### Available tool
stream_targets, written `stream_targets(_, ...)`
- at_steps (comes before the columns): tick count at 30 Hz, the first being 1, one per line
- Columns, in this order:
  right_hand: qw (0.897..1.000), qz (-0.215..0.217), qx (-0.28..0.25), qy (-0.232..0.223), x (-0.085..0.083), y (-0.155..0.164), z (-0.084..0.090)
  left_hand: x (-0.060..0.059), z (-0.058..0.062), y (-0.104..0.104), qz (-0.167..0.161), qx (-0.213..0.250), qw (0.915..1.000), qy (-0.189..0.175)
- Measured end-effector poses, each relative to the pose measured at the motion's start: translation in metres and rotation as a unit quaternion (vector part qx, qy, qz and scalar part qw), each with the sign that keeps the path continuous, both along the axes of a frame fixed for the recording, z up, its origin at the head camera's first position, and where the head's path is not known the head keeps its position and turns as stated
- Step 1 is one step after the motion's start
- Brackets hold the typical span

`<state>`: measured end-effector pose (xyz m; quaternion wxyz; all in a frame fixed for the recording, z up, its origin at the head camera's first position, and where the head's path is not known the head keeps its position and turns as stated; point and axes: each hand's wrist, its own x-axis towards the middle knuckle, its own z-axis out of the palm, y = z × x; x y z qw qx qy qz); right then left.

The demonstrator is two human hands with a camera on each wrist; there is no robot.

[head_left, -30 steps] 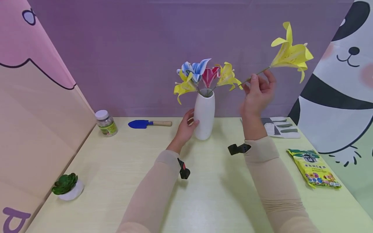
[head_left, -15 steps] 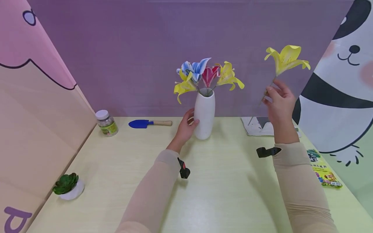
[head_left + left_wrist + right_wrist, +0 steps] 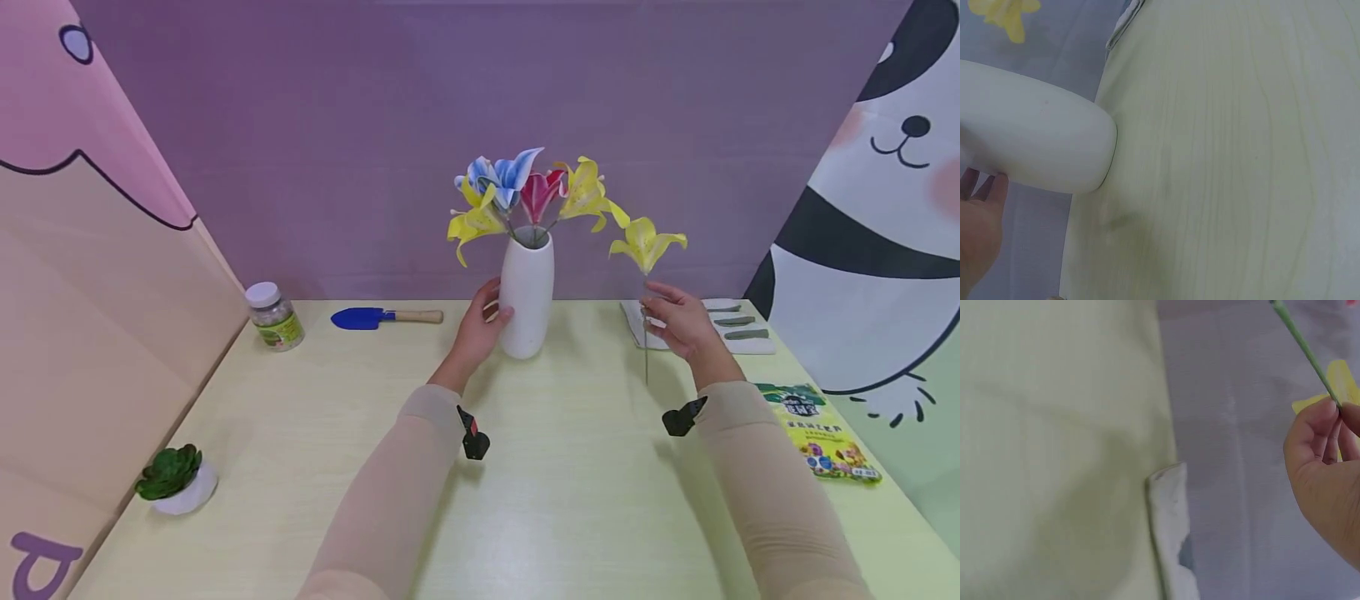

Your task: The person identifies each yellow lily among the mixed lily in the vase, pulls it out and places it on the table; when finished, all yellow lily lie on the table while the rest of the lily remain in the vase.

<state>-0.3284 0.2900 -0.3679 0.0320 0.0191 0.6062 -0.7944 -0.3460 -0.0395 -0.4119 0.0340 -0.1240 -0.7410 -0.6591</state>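
A jar (image 3: 277,327), a little plant (image 3: 171,473) and a blue shovel (image 3: 360,318) are on the left of the surface (image 3: 555,500). A white glove (image 3: 742,340) lies behind the right grip (image 3: 678,321), and the right sleeve (image 3: 772,483) hides part of a yellow bag (image 3: 832,437). The right grip pinches a yellow flower (image 3: 647,243) by its stem, petals up, well right of the white vase (image 3: 527,304). The left grip (image 3: 477,327) holds the vase's left side.

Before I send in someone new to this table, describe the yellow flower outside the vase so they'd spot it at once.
On the pale table, find the white vase, then look right to the person's right hand. It pinches the stem of the yellow flower. Unlike the vase's two yellow blooms, this one is held outside.
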Motion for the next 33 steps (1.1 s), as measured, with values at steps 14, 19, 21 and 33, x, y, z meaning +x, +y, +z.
stream_targets(14, 0.985, 0.078, 0.124, -0.095, -0.013, -0.010, -0.047, -0.001, -0.001, 0.000, -0.001, 0.002, 1.0000, 0.000)
stream_targets(19, 0.979, 0.079, 0.137, -0.126, -0.014, -0.016, -0.049, 0.002, 0.002, -0.001, -0.005, 0.006, 1.0000, -0.001)
stream_targets(21, 0.977, 0.086, 0.140, -0.139, -0.013, -0.016, -0.050, 0.002, 0.002, 0.000, -0.005, 0.007, 1.0000, -0.003)
stream_targets(33, 0.966, 0.086, 0.174, -0.172, -0.011, -0.016, -0.057, 0.000, -0.001, 0.000, -0.004, 0.015, 0.9999, 0.005)
